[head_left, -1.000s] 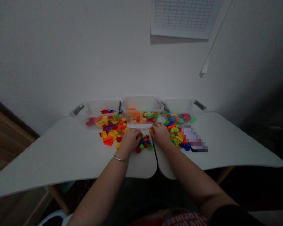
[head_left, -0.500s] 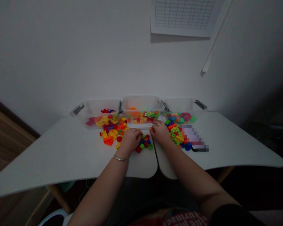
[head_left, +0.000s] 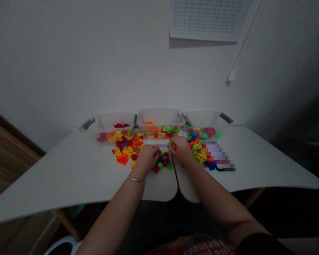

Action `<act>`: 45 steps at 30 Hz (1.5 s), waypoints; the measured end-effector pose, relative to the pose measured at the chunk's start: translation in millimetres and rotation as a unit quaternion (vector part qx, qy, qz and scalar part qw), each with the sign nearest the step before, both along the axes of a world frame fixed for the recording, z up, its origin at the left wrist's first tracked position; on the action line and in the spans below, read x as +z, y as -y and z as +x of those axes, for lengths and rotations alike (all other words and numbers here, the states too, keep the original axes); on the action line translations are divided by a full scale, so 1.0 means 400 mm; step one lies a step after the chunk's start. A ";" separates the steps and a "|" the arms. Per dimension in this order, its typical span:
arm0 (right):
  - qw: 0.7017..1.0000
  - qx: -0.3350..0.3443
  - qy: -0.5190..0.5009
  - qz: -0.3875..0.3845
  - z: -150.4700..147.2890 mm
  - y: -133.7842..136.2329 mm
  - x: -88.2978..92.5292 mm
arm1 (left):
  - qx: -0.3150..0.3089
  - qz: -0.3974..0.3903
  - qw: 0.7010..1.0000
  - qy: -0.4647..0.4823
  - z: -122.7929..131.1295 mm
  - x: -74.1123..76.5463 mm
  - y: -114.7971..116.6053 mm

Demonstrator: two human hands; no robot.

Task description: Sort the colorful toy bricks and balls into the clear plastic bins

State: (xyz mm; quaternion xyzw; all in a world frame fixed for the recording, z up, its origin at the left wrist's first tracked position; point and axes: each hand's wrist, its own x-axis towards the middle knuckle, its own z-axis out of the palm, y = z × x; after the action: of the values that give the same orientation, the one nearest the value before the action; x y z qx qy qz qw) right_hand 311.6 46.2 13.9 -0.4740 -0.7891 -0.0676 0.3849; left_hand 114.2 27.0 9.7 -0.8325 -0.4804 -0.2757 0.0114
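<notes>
My left hand (head_left: pixel 146 160), with a bracelet at the wrist, has its fingers curled at the left edge of a small pile of red, green and blue blocks (head_left: pixel 164 160); what it grips, if anything, is hidden. My right hand (head_left: pixel 180 149) is closed on a small yellow-orange piece (head_left: pixel 173 145) just right of that pile. Yellow and orange blocks (head_left: pixel 123 156) lie left of my left hand. More mixed blocks (head_left: pixel 200 154) are heaped beside my right hand.
Three clear bins with coloured pieces stand along the wall: left bin (head_left: pixel 117 122), middle bin (head_left: pixel 161 117), right bin (head_left: pixel 202 122). A blurred-out flat device (head_left: pixel 218 156) lies at the right. Between the two white tabletops (head_left: pixel 90 177) runs a gap.
My right hand's fingers have shifted slightly, and the yellow-orange piece between them shows more. My left hand has barely moved.
</notes>
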 end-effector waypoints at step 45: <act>0.997 -0.065 0.018 -0.028 -0.009 -0.082 0.118 | -0.004 0.005 1.000 0.010 -0.005 -0.001 0.000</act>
State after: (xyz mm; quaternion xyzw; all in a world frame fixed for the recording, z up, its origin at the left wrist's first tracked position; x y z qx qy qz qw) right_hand 308.0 79.0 61.2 -0.5338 -0.7649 -0.0791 0.3517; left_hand 112.1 27.0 9.1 -0.8317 -0.4756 -0.2865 0.0090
